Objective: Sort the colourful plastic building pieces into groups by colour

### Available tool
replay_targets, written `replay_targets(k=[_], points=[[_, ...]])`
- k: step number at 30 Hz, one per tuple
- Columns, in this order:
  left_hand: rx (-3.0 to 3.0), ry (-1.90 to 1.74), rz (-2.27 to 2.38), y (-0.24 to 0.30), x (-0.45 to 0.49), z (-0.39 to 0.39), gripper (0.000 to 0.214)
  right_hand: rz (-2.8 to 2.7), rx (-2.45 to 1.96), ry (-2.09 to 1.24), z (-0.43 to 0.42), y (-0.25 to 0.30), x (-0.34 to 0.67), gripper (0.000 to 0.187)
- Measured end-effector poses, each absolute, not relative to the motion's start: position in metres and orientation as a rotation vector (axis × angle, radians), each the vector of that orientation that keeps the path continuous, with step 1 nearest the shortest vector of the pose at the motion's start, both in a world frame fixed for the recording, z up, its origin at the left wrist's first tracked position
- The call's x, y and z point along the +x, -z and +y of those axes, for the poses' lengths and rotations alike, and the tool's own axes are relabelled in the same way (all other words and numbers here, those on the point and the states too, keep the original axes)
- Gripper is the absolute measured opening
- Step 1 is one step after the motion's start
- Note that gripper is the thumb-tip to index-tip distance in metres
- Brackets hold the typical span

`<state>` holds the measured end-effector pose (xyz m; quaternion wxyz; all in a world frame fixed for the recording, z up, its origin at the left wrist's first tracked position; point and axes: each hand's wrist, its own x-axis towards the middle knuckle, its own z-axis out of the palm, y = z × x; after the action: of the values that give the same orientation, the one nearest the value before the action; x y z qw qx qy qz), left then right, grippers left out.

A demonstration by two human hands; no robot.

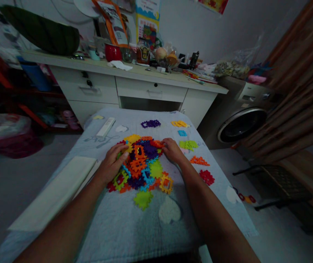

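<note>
A heap of toothed plastic building pieces (138, 165) in orange, purple, green, blue, yellow and red lies mid-table. My left hand (113, 163) rests against the heap's left side, thumb apart from the fingers, close to a yellow piece (130, 147). At the upper right of the heap, my right hand (172, 149) has its fingertips closed on an orange building piece (157, 144). Sorted by colour around the heap are purple pieces (150, 124), yellow pieces (178, 124), a blue piece (182, 133), green pieces (188, 145), orange pieces (199, 160) and red pieces (207, 177).
A pale cloth (156, 233) with heart prints covers the table. A white remote-like bar (106, 127) lies at the back left, and a folded cream panel (55, 193) along the left edge. Beyond stand a cluttered white cabinet (151, 89) and a washing machine (235, 109).
</note>
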<state>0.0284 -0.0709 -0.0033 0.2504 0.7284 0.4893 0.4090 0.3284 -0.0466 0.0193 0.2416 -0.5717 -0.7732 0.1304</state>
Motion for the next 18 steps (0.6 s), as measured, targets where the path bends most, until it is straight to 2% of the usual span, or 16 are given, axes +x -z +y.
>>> replay_targets(k=[4, 11, 18], points=[[1.994, -1.092, 1.339, 0.004, 0.028, -0.07, 0.049, -2.072, -1.531, -0.346, -0.047, -0.018, 0.33, 0.014], [1.981, -1.086, 1.335, 0.003, 0.029, -0.071, 0.051, -2.089, -1.498, -0.274, -0.059, -0.043, 0.359, 0.014], [1.977, -1.088, 1.338, 0.002, 0.03, -0.071, 0.052, -2.165, -1.812, -0.17, -0.107, -0.068, 0.427, 0.015]])
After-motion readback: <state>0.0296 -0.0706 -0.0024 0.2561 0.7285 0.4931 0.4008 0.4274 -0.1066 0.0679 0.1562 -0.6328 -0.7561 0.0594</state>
